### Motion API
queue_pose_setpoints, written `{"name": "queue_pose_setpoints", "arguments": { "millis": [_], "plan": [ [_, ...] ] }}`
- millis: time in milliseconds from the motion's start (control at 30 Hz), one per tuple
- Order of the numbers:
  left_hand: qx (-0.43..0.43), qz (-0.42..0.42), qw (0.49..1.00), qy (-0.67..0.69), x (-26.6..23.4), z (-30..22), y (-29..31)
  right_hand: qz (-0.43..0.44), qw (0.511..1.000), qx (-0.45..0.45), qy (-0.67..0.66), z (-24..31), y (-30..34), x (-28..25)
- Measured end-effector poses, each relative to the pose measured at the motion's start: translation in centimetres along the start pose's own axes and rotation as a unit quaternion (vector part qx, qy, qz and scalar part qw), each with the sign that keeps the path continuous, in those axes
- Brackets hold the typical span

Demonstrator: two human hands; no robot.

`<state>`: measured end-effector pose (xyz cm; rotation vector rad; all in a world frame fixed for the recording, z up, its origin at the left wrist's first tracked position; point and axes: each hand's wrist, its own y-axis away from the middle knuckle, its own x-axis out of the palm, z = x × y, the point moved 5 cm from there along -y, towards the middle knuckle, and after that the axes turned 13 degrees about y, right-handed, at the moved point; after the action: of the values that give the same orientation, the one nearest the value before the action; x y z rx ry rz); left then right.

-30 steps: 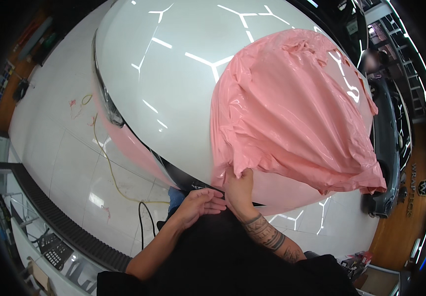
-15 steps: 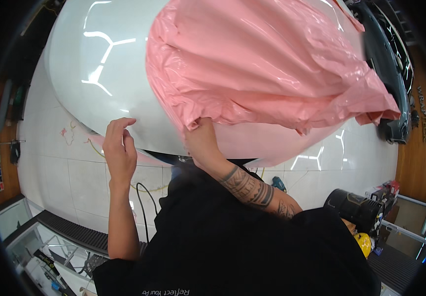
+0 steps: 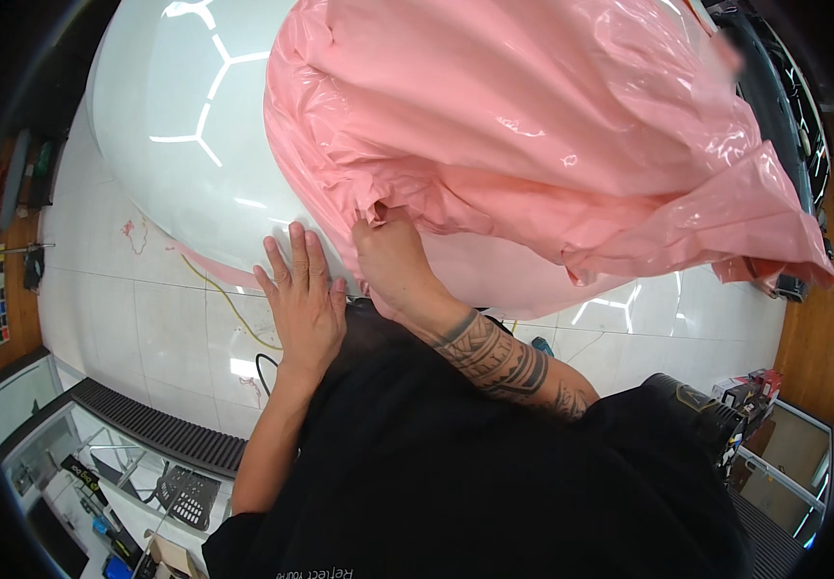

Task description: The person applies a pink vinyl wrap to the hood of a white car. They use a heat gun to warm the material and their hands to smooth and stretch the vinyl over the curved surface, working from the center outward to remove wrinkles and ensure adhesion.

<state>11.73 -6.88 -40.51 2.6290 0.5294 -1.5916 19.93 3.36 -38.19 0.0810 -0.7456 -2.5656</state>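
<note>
A glossy pink film [image 3: 533,106] lies bunched and wrinkled over the right part of a white car panel [image 3: 205,183]. My right hand [image 3: 396,259] is closed on the film's gathered near edge, with tattoo bands showing on the forearm. My left hand [image 3: 303,304] rests palm down near the panel's front edge, fingers spread, just left of the film. A smooth, paler pink surface [image 3: 513,275] shows below the loose folds. The far right end of the film hangs free past the panel.
White floor tiles [image 3: 156,347] surround the panel, with a yellow cord [image 3: 219,289] at the left. A dark car [image 3: 774,87] stands at the far right. Behind me are a black cylindrical container [image 3: 697,405], boxes [image 3: 750,391] and a black ribbed bench top [image 3: 161,425].
My left hand has moved right and come down flat on the panel's edge. My right hand keeps its grip; the film's right end has shifted outward and lower in view.
</note>
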Motion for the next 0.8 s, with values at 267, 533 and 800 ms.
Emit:
{"name": "queue_pose_setpoints", "arguments": {
  "millis": [267, 533, 800],
  "plan": [
    [-0.016, -0.062, 0.997, -0.034, -1.1, -0.5, -3.2, -0.006, 0.999, -0.010, -0.032, 0.7, 0.4, -0.5],
    [0.059, -0.018, 0.987, 0.149, 0.7, -2.6, 1.7, 0.009, 1.000, 0.012, -0.022, -0.2, 0.5, -1.0],
    [-0.011, -0.073, 0.990, 0.116, -0.5, -5.0, -0.8, 0.018, 0.999, 0.022, -0.039, 2.6, 2.9, -1.5]
  ]
}}
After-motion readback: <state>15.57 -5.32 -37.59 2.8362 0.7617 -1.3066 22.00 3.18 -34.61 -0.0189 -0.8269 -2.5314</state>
